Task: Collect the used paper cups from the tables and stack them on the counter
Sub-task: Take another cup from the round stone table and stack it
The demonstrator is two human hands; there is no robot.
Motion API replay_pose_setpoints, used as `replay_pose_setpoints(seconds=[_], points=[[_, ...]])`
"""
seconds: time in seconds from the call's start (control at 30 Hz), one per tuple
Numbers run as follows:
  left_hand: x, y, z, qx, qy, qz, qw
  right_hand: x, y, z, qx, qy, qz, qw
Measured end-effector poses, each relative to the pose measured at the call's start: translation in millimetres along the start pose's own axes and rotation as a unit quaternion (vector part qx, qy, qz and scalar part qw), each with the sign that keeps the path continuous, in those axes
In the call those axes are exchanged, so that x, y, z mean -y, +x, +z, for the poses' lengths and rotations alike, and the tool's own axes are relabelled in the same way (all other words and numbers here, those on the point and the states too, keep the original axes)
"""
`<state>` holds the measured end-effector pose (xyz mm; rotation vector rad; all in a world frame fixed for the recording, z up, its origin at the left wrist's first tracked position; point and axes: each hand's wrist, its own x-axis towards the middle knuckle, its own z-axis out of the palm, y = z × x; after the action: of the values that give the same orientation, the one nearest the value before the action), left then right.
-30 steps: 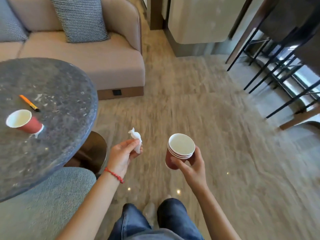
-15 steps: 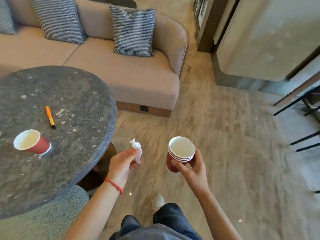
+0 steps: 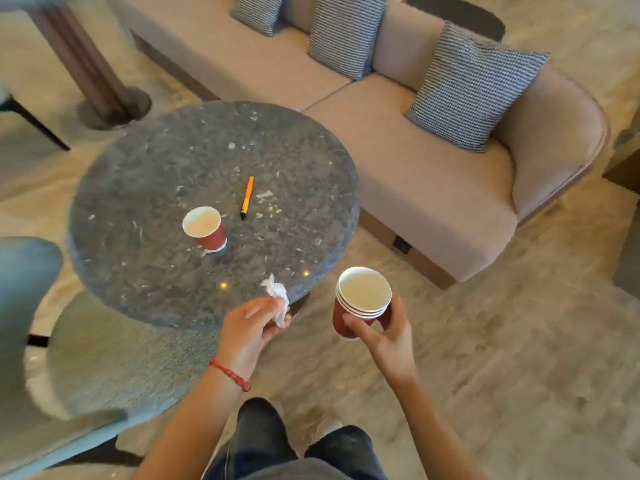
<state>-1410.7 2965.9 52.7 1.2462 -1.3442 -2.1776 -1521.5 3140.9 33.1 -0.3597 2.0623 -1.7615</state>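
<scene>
A single red paper cup (image 3: 206, 229) with a white inside stands near the middle of the round dark stone table (image 3: 145, 188). My right hand (image 3: 384, 336) grips a stack of nested red paper cups (image 3: 360, 301), held upright over the floor just right of the table's near edge. My left hand (image 3: 251, 327) pinches a crumpled white tissue (image 3: 278, 299) above that near edge. Both hands are well short of the lone cup.
An orange pen (image 3: 247, 197) lies on the table beyond the cup. A beige sofa (image 3: 433, 168) with checked cushions (image 3: 471, 84) runs behind and right of the table. A grey-blue chair (image 3: 86, 362) sits at the lower left, a brown column base (image 3: 104, 91) at the upper left.
The view has swung left, so the table and lone cup now sit ahead of me. Both hands keep their hold, now close to the table's near edge.
</scene>
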Motion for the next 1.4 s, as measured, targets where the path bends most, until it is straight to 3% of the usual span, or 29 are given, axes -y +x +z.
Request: replay_pose_setpoints(seconds=[0.3,0.77,1.4], points=[[-38.1,27.4,-63.9,-0.111,-0.051,0.045,0.992,17.0,52.1,95.7,0.109,-0.001,-0.032,0.994],[-88.0,105.2,-144.9,-0.156,-0.091,0.024,0.983,47.9,121.0,221.8,0.133,0.0,-0.06,0.989],[-83.6,127.5,-165.7,-0.253,-0.142,-0.024,0.957,22.8,182.3,286.7,0.223,-0.072,-0.078,0.969]])
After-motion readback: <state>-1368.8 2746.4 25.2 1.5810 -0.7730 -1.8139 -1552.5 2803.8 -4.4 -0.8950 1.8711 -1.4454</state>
